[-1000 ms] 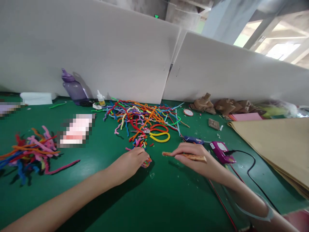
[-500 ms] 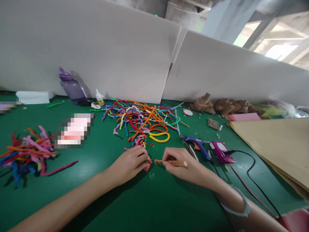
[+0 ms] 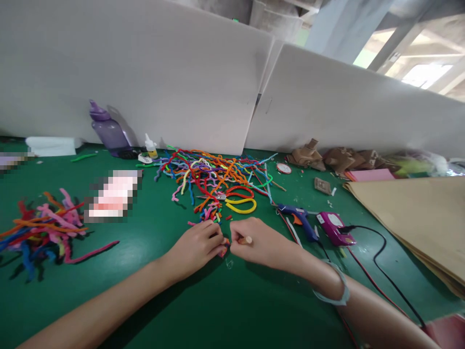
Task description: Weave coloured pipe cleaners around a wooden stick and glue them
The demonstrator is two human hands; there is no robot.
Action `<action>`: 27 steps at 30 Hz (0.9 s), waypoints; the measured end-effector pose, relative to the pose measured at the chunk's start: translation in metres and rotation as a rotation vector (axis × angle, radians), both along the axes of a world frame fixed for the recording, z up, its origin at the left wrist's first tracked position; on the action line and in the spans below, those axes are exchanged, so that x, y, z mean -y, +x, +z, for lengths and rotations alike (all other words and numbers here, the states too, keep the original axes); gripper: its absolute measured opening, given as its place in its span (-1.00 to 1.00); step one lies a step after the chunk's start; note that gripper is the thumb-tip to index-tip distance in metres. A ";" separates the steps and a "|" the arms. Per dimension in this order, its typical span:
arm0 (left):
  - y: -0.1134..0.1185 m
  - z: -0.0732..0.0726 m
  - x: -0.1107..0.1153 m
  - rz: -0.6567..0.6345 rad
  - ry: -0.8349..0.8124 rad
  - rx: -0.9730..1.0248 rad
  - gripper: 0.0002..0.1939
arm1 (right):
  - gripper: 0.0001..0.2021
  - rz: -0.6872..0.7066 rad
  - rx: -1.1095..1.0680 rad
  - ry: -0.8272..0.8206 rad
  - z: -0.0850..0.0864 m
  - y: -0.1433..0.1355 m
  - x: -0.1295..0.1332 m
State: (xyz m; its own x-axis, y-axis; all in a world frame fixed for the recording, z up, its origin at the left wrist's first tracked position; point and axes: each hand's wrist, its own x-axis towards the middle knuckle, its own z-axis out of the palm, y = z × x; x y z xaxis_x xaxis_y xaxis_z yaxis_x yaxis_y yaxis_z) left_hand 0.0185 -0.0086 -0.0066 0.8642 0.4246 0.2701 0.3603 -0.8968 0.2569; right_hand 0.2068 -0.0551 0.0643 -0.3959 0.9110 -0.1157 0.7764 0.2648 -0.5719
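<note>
My left hand [image 3: 198, 246] is closed on a small multicoloured piece [image 3: 223, 251], red and pink with some blue, pressed low over the green table. Most of that piece is hidden by the fingers. Close on its right, my right hand [image 3: 259, 242] grips a short wooden stick [image 3: 248, 240], whose cut end points towards me. The stick's other end lies behind the fingers near the piece; whether the two touch I cannot tell. Short cut bits of pipe cleaner [image 3: 210, 213] lie just beyond my left hand. Behind them are scissors [image 3: 241, 206] with red and yellow handles.
Tangled pipe cleaners [image 3: 214, 169] spread along the back, with another heap [image 3: 47, 223] at left. A blue glue gun [image 3: 300, 218] and a corded magenta box [image 3: 332, 229] stand at right, beside brown paper [image 3: 410, 208]. A purple bottle [image 3: 111, 133] leans at back left.
My right hand has moved left, up to the piece at my left hand. The stick has swung from lying sideways to pointing its cut end at me. My left hand stays put.
</note>
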 end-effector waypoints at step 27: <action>-0.007 -0.003 -0.007 -0.090 -0.027 -0.059 -0.72 | -0.92 -0.130 -0.063 -0.114 -0.005 -0.007 -0.011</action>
